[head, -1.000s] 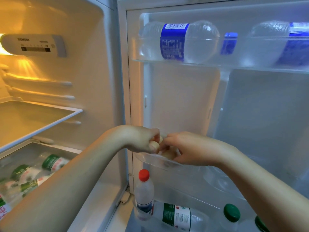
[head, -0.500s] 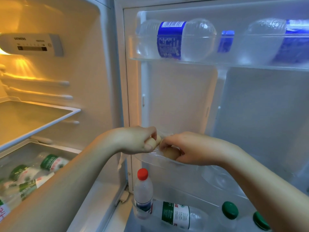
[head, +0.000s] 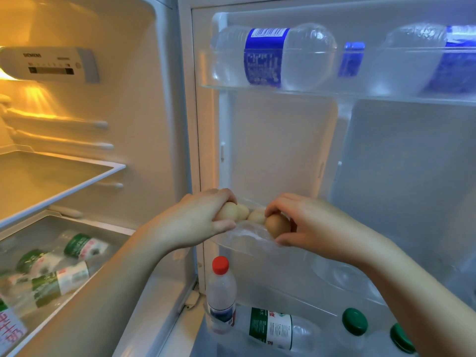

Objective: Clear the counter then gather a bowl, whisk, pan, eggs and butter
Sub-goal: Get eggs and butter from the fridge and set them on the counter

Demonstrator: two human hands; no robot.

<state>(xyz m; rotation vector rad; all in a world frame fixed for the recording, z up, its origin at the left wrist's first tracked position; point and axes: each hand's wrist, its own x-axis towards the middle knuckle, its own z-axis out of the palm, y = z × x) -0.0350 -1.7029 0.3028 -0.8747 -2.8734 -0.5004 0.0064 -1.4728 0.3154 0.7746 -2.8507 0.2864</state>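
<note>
Eggs: all in view are at the clear door tray (head: 247, 239), mid-height on the open fridge door, right of the main compartment.

Left hand (head: 203, 222): you have it curled round 2 pale eggs (head: 229, 212), held side by side at the tray's left end, with the fingers over the top and the thumb underneath.

Right hand (head: 316, 228): you pinch 1 brown egg (head: 277, 224) between fingertips and thumb, just above the tray's near wall.

A third pale egg (head: 256, 216) shows between your 2 hands. Cannot tell whether either hand touches it or whether it rests in the tray.

Door, above the tray: blue-labelled water bottles (head: 268, 56) lie on their sides in the top shelf.

Door, below the tray: a red-capped bottle (head: 221, 287) stands upright at the left end of the bottom rack. A green-labelled bottle (head: 273, 328) lies just right of it. 2 green caps (head: 355, 321) sit farther right.

Main compartment, left: a control panel (head: 49, 64) is on the lit far wall, with a glass shelf (head: 77, 173) below it. Under the shelf, a drawer (head: 108, 229) holds several bottles with green labels, all lying down.
</note>
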